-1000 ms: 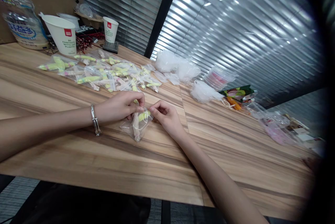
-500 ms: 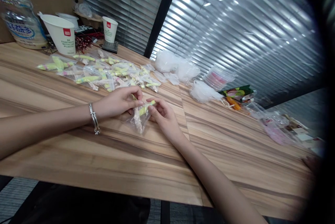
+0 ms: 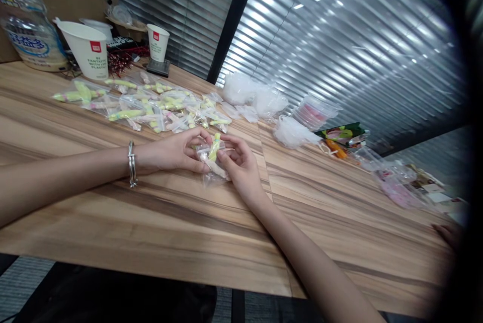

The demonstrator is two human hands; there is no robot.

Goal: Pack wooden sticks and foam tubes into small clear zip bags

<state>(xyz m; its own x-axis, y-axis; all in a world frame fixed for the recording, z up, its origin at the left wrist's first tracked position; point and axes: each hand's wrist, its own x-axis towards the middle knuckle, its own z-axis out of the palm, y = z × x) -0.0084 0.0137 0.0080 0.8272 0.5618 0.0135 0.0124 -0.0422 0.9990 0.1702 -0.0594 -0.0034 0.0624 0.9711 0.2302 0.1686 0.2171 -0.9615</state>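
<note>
Small clear bag: held up between the hands, above the near part of the wooden table (image 3: 158, 237); its plastic (image 3: 212, 179) is creased.
Contents: a yellow-green piece (image 3: 215, 146) rises at the top, tilted, and a pale pink piece (image 3: 218, 168) slants below it; whether the yellow-green piece lies wholly inside the bag, I cannot tell.
Left hand: the hand (image 3: 177, 152) pinches the bag's left side, thumb low, fingers curled behind.
Right hand: the hand (image 3: 241, 164) grips the bag's right side, thumb in front, index finger behind.
Wrist: a silver bracelet (image 3: 132, 164) circles the left wrist.
Pile: filled bags (image 3: 173, 104) with similar yellow-green and pink pieces overlap just beyond the left hand.
Cups: 2 white paper cups stand behind the pile, the larger (image 3: 88, 54) beside a plastic jug (image 3: 32, 36), the smaller (image 3: 158, 44) on a dark flat box (image 3: 158, 68).
Far right: cloudy plastic bags (image 3: 239, 89), clear tubs (image 3: 315, 111) and an orange item (image 3: 335, 149).
Right edge: another person's hand (image 3: 447, 233), in shadow; its state I cannot tell.
</note>
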